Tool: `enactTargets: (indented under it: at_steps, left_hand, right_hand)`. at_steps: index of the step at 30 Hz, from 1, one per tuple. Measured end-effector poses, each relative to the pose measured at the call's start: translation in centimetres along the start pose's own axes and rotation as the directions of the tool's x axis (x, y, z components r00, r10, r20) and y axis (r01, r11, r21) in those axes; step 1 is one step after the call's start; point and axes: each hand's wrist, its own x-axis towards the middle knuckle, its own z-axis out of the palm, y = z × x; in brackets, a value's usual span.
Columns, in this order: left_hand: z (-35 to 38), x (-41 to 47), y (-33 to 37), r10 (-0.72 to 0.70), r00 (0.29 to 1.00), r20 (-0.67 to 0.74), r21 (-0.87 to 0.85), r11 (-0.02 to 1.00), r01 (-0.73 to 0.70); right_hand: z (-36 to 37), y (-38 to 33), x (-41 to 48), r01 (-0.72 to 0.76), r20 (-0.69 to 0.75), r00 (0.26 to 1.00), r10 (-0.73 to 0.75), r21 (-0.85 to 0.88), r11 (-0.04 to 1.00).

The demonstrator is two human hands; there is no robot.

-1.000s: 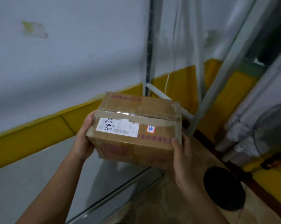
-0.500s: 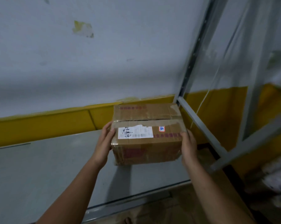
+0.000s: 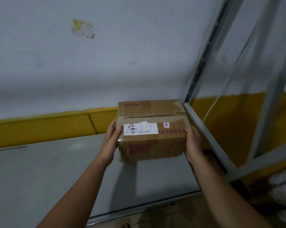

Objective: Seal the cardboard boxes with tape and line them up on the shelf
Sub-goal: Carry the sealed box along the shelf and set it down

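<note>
1. Holding the cardboard box (image 3: 152, 134) between both hands, the person is keeping it level at the right end of the grey shelf (image 3: 48, 170). It is sitting very low over the surface, and whether its bottom is touching I cannot tell.
2. The left hand (image 3: 111, 142) is gripping the box's left face, its thumb hooking over the top edge beside the white label (image 3: 140, 128). The right hand (image 3: 194, 143) is gripping the right face, its fingers curling over the top edge.
3. Clear tape is running along the top seam, so sealing looks done for this box. I am judging placement to be the step in hand.
4. Doing it well is meaning lowering the box flat, not corner first, so the taped seam is not flexing.
5. The metal frame rail (image 3: 204, 135) is lying just beside the right hand, which is sitting between rail and box. A small gap should be left there so the fingers are not getting pinched when sliding out.
6. Once the box is bearing its own weight, both hands should be releasing together. Flat palms should then be nudging it square to the yellow band (image 3: 40, 129) on the wall behind.
7. Since this box is likely setting the line for later ones, its front face should be ending up parallel to the shelf's front edge.
</note>
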Motion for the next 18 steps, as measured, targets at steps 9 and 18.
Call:
enactTargets:
  at_steps: [9, 18]
  left_hand:
    - [0.9, -0.5, -3.5, -0.117, 0.991, -0.064, 0.018, 0.993, 0.119]
    - [0.1, -0.8, -3.4, -0.163, 0.985, -0.052, 0.041, 0.985, 0.166]
  right_hand:
    - [-0.5, 4.2, 1.8, -0.097, 0.110, 0.989, 0.096, 0.003, 0.995]
    - [-1.1, 3.4, 1.0, -0.073, 0.126, 0.989, 0.076, -0.028, 0.997]
